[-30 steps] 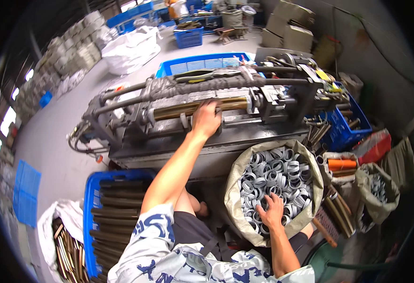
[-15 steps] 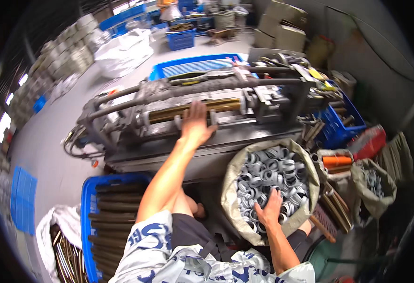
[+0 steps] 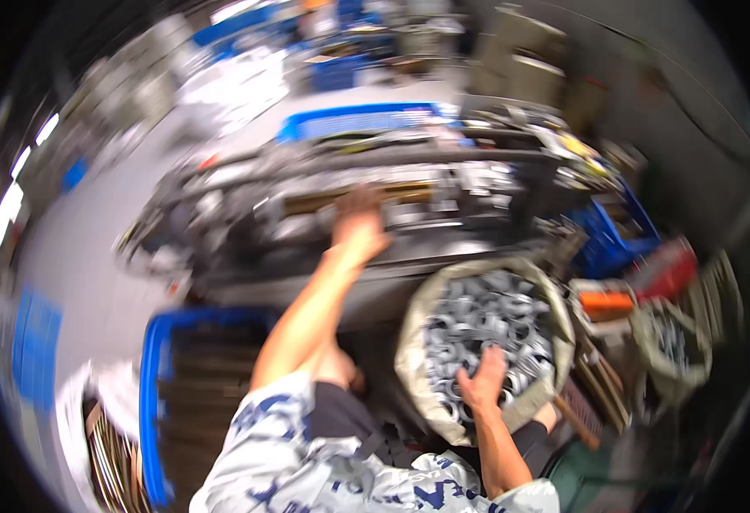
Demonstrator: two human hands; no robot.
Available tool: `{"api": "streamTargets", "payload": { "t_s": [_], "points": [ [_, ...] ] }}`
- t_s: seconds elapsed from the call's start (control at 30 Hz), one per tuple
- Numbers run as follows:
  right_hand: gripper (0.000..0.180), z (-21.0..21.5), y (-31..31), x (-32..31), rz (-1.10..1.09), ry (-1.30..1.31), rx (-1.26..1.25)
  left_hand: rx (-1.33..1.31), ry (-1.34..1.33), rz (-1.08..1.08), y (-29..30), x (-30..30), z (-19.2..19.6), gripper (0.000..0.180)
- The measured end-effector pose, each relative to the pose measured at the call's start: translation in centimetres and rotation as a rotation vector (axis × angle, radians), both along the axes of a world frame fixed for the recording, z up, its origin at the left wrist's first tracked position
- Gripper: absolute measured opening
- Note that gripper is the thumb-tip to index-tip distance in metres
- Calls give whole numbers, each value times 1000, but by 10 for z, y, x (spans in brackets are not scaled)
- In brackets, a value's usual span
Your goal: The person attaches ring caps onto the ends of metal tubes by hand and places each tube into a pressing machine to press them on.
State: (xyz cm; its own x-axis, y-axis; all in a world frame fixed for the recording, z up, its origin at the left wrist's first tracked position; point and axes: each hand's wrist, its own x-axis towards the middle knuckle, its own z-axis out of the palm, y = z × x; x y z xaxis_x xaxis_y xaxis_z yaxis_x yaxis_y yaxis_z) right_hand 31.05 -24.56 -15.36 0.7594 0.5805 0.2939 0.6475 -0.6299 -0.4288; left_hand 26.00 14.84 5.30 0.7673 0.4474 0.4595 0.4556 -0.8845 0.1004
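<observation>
Left hand [image 3: 359, 224] at far gold tube [image 3: 308, 203], finger state undeterminable, blurred; right hand [image 3: 484, 386], thumb spread, over near grey rings [image 3: 511, 312].

The shiny gold-brown tube [image 3: 311, 203] is long and straight. It lies on its side in the dark machine [image 3: 443, 243], running left to right, and its middle is hidden. The small grey rings [image 3: 496, 309] sit in a big, messy heap inside the open tan sack [image 3: 415, 342], tipped every which way.
</observation>
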Motion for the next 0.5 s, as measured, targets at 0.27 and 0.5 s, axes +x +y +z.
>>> {"api": "streamTargets", "payload": {
  "t_s": [0.27, 0.5],
  "points": [
    [70, -9, -18, 9, 12, 51, -20, -426, -644, -193, -91, -125, -61, 63],
    [41, 1, -9, 5, 55, 7, 52, 70, -69, 1275, -101, -518, -155, 51]
  ]
}}
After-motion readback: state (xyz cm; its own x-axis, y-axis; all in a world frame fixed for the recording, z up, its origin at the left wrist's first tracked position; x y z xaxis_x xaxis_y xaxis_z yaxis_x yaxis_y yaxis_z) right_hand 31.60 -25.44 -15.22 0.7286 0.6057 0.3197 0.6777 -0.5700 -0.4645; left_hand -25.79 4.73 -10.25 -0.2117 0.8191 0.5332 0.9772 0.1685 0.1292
